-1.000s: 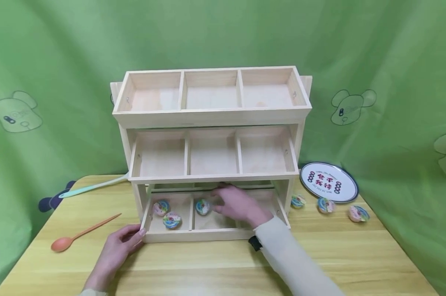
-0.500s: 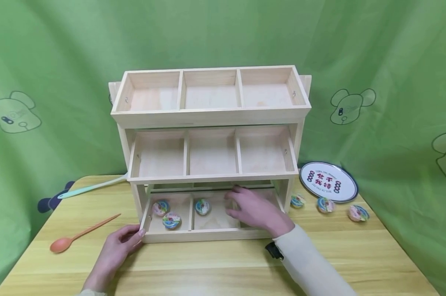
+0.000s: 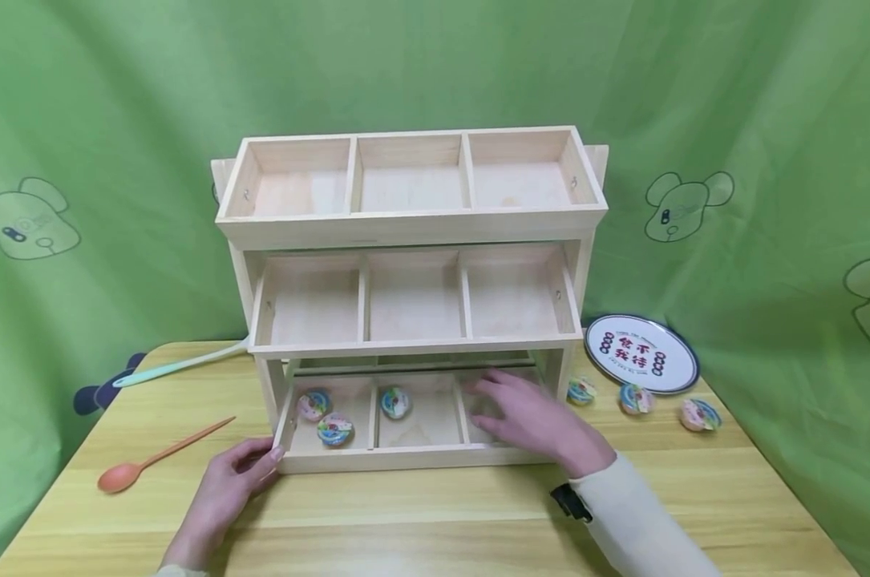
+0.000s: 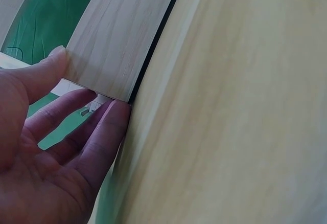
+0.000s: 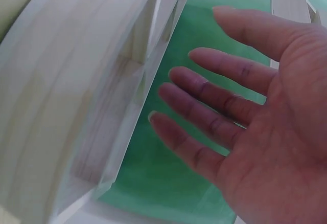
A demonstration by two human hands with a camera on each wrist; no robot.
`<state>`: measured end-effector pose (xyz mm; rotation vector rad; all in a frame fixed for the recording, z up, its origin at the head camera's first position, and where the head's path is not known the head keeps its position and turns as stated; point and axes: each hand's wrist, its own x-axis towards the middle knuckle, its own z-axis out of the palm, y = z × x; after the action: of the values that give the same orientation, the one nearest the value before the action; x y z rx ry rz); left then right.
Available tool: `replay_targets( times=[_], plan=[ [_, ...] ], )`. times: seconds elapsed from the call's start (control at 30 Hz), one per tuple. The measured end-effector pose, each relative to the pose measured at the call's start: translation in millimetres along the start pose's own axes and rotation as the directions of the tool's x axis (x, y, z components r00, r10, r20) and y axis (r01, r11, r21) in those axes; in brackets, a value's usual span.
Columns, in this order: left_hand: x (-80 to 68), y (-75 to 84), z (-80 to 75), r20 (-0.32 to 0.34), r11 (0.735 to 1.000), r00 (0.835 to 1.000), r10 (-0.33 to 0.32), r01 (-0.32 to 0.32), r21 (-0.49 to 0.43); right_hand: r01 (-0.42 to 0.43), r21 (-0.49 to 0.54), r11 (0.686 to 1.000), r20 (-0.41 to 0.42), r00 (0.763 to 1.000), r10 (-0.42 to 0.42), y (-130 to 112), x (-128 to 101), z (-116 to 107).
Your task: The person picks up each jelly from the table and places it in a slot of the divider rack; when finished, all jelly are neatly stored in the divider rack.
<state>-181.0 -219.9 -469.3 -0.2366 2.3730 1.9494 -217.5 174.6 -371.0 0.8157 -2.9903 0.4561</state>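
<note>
Backdrop: green cloth with cartoon bears hangs behind your wooden table (image 3: 420, 513), which carries a three-tier wooden rack (image 3: 413, 232).

Far left of your left hand: an orange spoon (image 3: 156, 457) lies on the table, with a mint one (image 3: 178, 365) beyond it.

Left hand (image 3: 228, 481): fingers relaxed, gripping nothing, thumb and fingertips resting against the front left corner of the bottom tray (image 3: 406, 458). Keep pressing there so the rack does not slide.

Just past that hand: two jelly cups (image 3: 325, 417) sit in the tray's left compartment, and a single cup (image 3: 394, 402) in the middle one.

Right hand (image 3: 532, 417): empty, fingers spread loose, palm down over the tray's right compartment. The wrist view confirms nothing is held.

Right of that hand: three loose cups (image 3: 637, 399) wait on the table, near a round printed plate (image 3: 640, 354) leaning on the cloth. Lift your wrist clear of the tray's end wall before reaching, I'd judge, and pinch the nearest cup by its rim.
</note>
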Motion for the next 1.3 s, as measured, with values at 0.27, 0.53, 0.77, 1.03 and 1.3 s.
replay_targets(
  times=[0.27, 0.53, 0.77, 1.03, 1.3],
  plan=[
    [3.2, 0.6, 3.6, 0.008, 1.000, 1.000, 0.015, -0.015, -0.007, 0.005, -0.021, 1.000, -0.028, 1.000, -0.006, 13, -14, -4],
    [3.1, 0.2, 2.7, 0.007, 1.000, 1.000, -0.001, 0.001, -0.001, 0.038, -0.073, 0.997, -0.054, 0.998, -0.042, 16, -21, -8],
    [0.9, -0.3, -4.3, 0.004, 1.000, 1.000, 0.007, -0.007, 0.030, 0.016, -0.066, 0.998, -0.050, 0.999, -0.020, 18, -26, -10],
    [0.5, -0.5, -3.3, 0.003, 1.000, 1.000, -0.006, 0.006, 0.006, -0.048, -0.004, 0.999, -0.041, 0.998, 0.048, 28, -39, -13],
    [1.7, -0.9, -2.1, 0.004, 1.000, 1.000, 0.002, -0.002, -0.020, -0.090, -0.001, 0.996, -0.071, 0.993, 0.089, 46, -56, -20]
  ],
)
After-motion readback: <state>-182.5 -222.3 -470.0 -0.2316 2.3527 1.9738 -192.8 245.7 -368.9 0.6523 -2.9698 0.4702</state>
